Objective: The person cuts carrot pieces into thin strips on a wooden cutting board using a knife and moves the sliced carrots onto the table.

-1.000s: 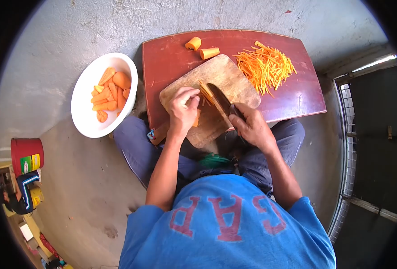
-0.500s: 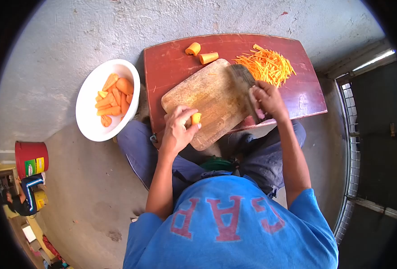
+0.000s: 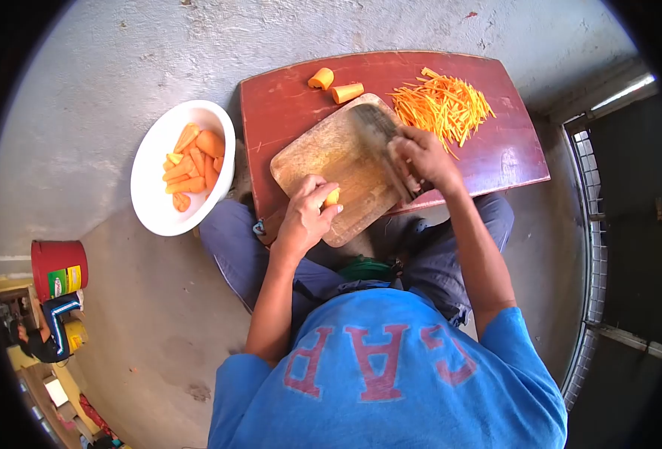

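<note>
My left hand (image 3: 305, 214) pinches a small carrot piece (image 3: 332, 197) at the lower part of a worn wooden cutting board (image 3: 320, 156). Gripped in my right hand (image 3: 430, 162) is a broad dark-bladed knife (image 3: 374, 126), smeared by motion. Its blade is over the right half of the board, apart from the carrot piece. A heap of carrot strips (image 3: 445, 106) lies on the red table (image 3: 275, 97), beyond the board to the right. Two thick carrot chunks, one farther back (image 3: 321, 78) and one by the board's far edge (image 3: 347, 93), rest there too.
Left of the table, a white basin (image 3: 148, 196) holds several peeled carrots (image 3: 196, 170). A rough wall (image 3: 196, 52) runs behind the table. A red bucket (image 3: 53, 258) and another person (image 3: 56, 329) are at far left. A metal mesh door (image 3: 594, 224) borders the right.
My right hand has moved left with the knife, farther over the board. My left hand has shifted slightly right, still holding the carrot piece.
</note>
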Available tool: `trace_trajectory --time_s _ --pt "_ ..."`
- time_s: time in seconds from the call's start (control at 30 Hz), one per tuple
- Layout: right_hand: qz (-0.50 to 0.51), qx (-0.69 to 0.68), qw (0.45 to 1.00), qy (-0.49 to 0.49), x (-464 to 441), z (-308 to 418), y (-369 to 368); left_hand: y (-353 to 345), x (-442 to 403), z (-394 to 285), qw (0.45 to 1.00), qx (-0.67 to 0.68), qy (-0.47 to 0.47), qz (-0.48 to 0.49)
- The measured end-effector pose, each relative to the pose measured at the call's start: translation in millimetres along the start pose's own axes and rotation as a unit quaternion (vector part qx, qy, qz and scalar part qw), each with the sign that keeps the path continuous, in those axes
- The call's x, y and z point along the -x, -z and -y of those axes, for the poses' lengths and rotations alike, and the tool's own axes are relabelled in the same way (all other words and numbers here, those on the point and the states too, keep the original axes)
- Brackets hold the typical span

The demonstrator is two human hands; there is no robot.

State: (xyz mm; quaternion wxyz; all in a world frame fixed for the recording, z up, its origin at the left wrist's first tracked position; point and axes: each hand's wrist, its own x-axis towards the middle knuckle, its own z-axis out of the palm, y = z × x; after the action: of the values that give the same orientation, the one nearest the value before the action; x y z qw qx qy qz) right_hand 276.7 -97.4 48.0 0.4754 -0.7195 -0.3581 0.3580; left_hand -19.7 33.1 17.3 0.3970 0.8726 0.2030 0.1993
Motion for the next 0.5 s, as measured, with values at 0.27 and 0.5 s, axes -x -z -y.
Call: trace_trajectory --time_s 0.27,0.5 --pt "-0.054 0.037 0.998 -0.013 46.6 15.9 33.3 21.8 -3.2 7.6 0.995 0.067 0.006 0.074" --pt "0.059 0.046 0.997 -0.013 118.2 30.0 -44.6 -5.8 -12.0 0.5 0.999 0.028 0.015 0.002"
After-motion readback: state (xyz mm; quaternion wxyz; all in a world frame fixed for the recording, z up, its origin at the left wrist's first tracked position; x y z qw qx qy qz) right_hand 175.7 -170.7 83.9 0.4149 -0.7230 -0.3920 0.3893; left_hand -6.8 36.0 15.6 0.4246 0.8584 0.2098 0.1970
